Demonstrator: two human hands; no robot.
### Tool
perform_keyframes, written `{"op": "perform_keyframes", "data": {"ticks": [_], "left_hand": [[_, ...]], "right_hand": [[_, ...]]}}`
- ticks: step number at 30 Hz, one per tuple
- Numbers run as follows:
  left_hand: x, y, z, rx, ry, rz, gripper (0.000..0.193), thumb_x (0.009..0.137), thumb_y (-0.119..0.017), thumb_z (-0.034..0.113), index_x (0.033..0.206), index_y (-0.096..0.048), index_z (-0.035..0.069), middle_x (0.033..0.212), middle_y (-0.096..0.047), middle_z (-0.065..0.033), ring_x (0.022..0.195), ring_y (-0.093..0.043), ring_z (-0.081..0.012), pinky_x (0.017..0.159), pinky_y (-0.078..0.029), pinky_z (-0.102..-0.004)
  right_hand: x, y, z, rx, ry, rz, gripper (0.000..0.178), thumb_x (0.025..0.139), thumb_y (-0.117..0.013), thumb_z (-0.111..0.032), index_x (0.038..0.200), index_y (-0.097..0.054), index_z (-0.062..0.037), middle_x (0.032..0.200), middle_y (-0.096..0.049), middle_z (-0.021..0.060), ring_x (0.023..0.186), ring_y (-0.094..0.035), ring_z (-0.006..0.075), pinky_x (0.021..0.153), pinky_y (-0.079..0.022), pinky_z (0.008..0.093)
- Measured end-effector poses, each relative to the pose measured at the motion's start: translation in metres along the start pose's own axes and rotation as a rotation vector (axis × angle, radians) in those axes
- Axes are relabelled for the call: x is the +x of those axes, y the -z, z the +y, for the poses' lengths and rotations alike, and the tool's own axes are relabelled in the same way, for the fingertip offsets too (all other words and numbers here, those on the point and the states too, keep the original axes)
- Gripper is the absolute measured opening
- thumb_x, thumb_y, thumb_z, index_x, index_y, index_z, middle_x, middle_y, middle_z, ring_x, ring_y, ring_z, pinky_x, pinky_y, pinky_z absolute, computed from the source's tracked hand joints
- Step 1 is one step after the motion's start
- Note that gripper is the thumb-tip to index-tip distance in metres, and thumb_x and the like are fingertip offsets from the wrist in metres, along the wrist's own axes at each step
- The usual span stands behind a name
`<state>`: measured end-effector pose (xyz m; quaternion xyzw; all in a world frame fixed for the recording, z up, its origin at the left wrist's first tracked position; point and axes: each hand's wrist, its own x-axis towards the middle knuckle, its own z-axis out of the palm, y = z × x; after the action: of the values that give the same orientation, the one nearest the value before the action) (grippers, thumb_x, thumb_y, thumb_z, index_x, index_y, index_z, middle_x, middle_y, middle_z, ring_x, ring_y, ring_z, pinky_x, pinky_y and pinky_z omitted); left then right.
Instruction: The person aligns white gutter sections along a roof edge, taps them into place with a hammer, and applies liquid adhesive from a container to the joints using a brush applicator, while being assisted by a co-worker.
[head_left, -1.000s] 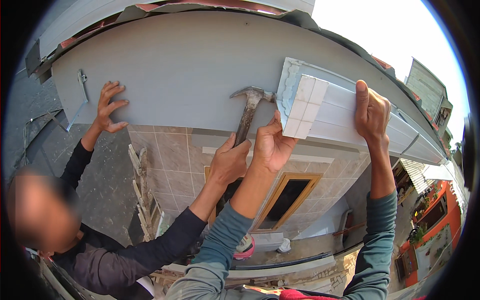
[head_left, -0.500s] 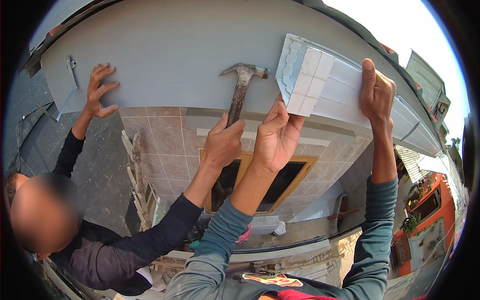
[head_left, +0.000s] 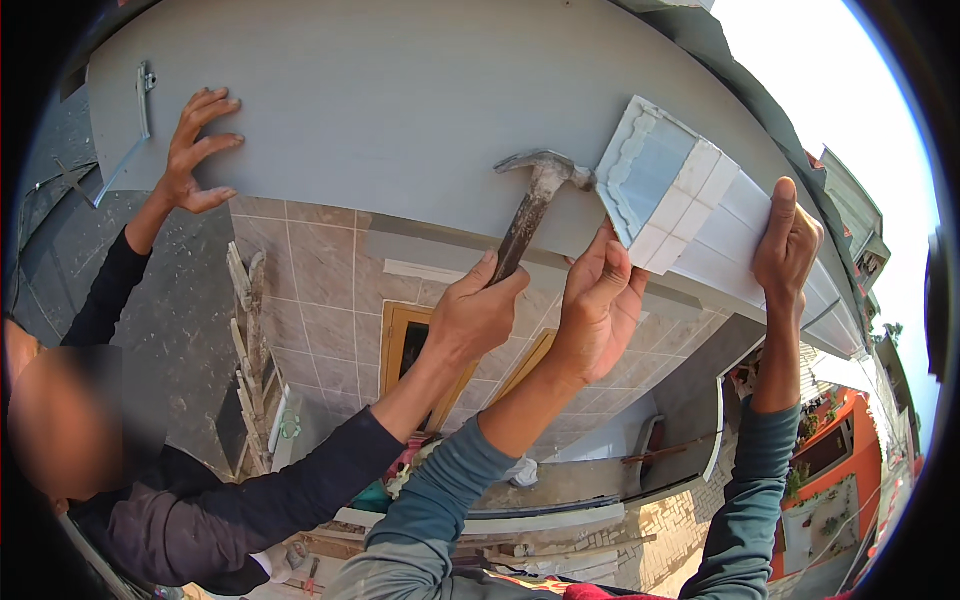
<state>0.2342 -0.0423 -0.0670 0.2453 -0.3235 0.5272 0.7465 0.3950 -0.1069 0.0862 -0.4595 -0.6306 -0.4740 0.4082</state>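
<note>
A white rain gutter point(head_left: 735, 235) runs along the grey fascia board, its near end scalloped and a white tile-patterned sleeve point(head_left: 690, 205) around it. My left hand point(head_left: 600, 315) closes on the lower edge of that end, thumb against fingertips. Farther right, my right hand point(head_left: 790, 245) wraps the gutter's outer side, thumb pointing up; its fingers are partly hidden. From the left, a co-worker's hand point(head_left: 470, 315) holds a claw hammer point(head_left: 535, 205), whose striking face is at the gutter's end edge, apparently touching. The co-worker's other hand point(head_left: 200, 150) rests spread on the fascia.
The grey fascia board point(head_left: 380, 110) spans the top under dark roofing. A metal bracket point(head_left: 145, 100) with a blue string hangs at its left. Below are a tiled wall point(head_left: 320, 265), yellow-framed windows point(head_left: 405, 335), a wooden ladder-like frame point(head_left: 250, 350) and planks.
The view has turned, so the gutter and my hands sit lower and farther right. The co-worker's hammer has closed the gap to the gutter's end. Both my hands keep their hold.
</note>
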Motion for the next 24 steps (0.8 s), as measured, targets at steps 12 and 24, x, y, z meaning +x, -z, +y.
{"op": "perform_keyframes", "data": {"ticks": [12, 24], "left_hand": [[0.001, 0.004, 0.003, 0.045, 0.061, -0.035, 0.055, 0.103, -0.057, 0.030, 0.147, -0.037, 0.003, 0.147, -0.046, -0.0029, 0.136, -0.042, -0.0141, 0.117, -0.029, -0.0333], [-0.001, -0.004, 0.024, 0.189, 0.104, 0.151, 0.037, 0.101, -0.061, 0.015, 0.133, -0.048, 0.001, 0.128, -0.056, -0.0057, 0.117, -0.054, -0.0121, 0.108, -0.044, -0.0320]], "right_hand": [[-0.001, 0.001, 0.002, 0.021, -0.026, 0.007, 0.065, 0.110, -0.042, -0.040, 0.058, -0.038, -0.0011, 0.052, -0.031, 0.0027, 0.053, -0.027, 0.0117, 0.047, -0.023, 0.0365], [0.004, 0.001, 0.002, -0.055, 0.005, -0.037, 0.068, 0.108, -0.040, -0.047, 0.055, -0.042, -0.0040, 0.050, -0.035, 0.0090, 0.045, -0.032, 0.0202, 0.047, -0.031, 0.0392]]}}
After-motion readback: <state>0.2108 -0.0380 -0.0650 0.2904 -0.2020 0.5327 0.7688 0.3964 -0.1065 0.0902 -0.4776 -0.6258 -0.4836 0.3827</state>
